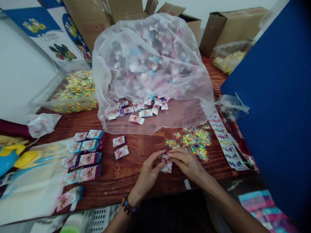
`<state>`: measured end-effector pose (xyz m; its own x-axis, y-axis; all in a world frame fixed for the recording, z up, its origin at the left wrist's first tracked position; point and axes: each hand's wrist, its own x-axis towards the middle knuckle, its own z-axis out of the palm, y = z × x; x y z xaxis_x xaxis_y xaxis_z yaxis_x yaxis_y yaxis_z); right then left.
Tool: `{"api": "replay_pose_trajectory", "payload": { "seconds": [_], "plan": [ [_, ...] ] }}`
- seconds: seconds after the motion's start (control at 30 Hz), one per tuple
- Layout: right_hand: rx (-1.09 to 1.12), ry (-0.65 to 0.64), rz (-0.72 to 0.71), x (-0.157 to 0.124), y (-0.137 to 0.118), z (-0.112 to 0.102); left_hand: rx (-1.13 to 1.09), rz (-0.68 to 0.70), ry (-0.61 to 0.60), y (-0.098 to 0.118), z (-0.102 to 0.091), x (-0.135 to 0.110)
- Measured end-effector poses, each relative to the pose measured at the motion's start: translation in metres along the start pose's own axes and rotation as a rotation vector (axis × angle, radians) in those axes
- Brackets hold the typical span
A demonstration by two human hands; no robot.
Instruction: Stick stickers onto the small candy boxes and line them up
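My left hand [148, 173] and my right hand [187, 163] meet over the wooden table [136, 181] near its front edge. Both pinch one small printed packet [167, 165] between their fingertips. A beaded bracelet [127, 205] sits on my left wrist. Just beyond my right hand lies a heap of small clear sachets with coloured beads [195, 140]. Two loose small boxes [120, 147] lie left of my hands. Rows of finished pink and blue boxes [84, 157] lie further left.
A big clear plastic bag [150, 68] full of small packets fills the table's middle. A clear tub of coloured beads [73, 92] stands left, another tub [228, 58] back right. A sticker strip [224, 140], a blue board [279, 97] and cardboard boxes [228, 26] stand around.
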<state>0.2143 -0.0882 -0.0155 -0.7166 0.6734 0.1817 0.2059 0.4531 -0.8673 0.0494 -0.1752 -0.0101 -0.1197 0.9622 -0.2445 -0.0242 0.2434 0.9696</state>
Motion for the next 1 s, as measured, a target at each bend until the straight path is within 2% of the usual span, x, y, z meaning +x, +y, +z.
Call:
{"api": "replay_pose_trajectory", "payload": {
  "seconds": [0.27, 0.4, 0.5, 0.57, 0.67, 0.77, 0.87, 1.0],
  "plan": [
    [0.147, 0.075, 0.097, 0.002, -0.005, -0.002, -0.023, -0.025, -0.057, -0.003, -0.004, 0.004],
    [0.22, 0.018, 0.125, -0.002, -0.001, -0.002, -0.017, -0.045, -0.112, -0.005, -0.006, 0.002],
    [0.223, 0.002, 0.154, -0.003, 0.002, 0.002, 0.073, -0.027, -0.133, -0.003, -0.009, 0.001],
    [0.204, 0.059, 0.183, -0.002, 0.004, 0.011, 0.202, 0.024, -0.087, -0.001, -0.012, -0.002],
    [0.189, 0.175, 0.201, 0.004, 0.002, 0.033, 0.442, 0.127, 0.042, -0.003, -0.013, -0.009],
    [0.214, 0.185, 0.199, 0.011, -0.006, 0.056, 0.651, 0.164, 0.167, -0.012, -0.017, -0.021],
    [0.231, 0.114, 0.184, 0.015, -0.012, 0.068, 0.789, 0.188, 0.268, -0.022, -0.038, -0.032],
    [0.185, 0.045, 0.177, 0.013, -0.005, 0.063, 1.051, 0.199, 0.401, -0.022, -0.093, -0.031]
  ]
}}
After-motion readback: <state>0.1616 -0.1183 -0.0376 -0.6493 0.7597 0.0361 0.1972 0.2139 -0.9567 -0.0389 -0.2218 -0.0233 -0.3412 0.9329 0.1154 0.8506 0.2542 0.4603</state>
